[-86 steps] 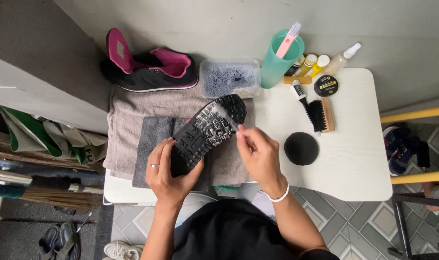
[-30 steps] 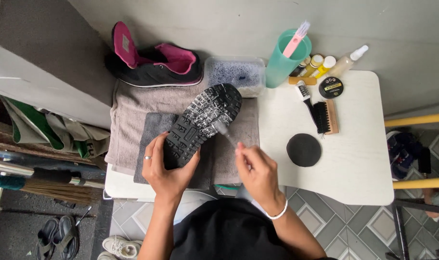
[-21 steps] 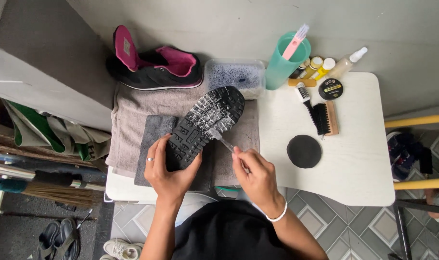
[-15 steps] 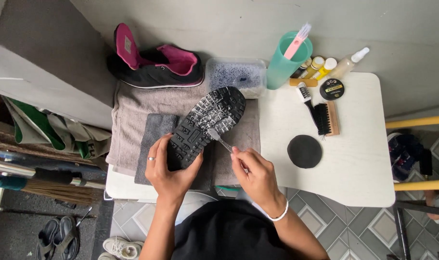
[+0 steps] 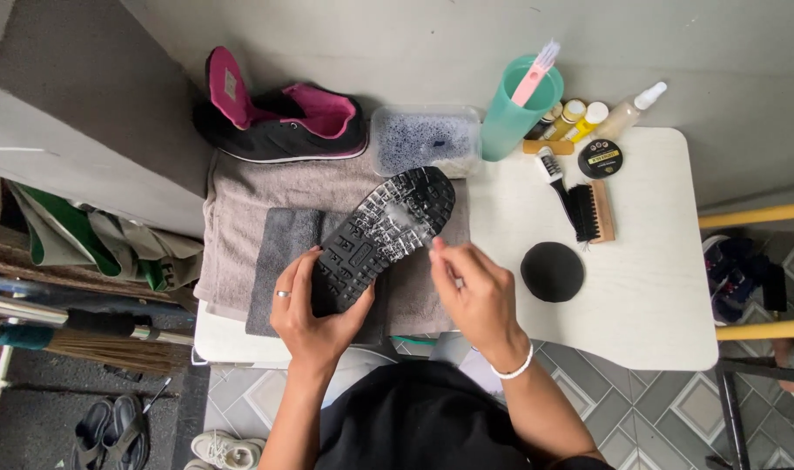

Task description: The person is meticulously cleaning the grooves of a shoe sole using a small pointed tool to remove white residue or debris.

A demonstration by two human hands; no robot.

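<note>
2 hands near. Left hand (image 5: 314, 309), ring on 1 finger, grip clamped round heel end of 1 black shoe (image 5: 381, 237), held sole-up & tilted over the towels. Sole: chunky rubber lugs, wet foam at toe end. Right hand (image 5: 475, 292), white wristband, grip pinched on sth thin at the toe; can't tell what.

Under shoe: 1 dark grey cloth (image 5: 279, 261) on 1 bigger beige terry towel (image 5: 240, 218), both soft, rectangular. White counter (image 5: 658, 296), smooth. On it: 1 round black pad (image 5: 552, 271), 2 brushes w/ dark bristles (image 5: 580, 204), 1 round black tin (image 5: 600, 158).

Far edge: 1 clear tub (image 5: 423, 139) w/ foamy water, 1 teal cup (image 5: 517, 109) holding 1 pink brush, approx 4 small bottles (image 5: 593, 117), 1 black-pink shoe (image 5: 284, 122) upright.
</note>
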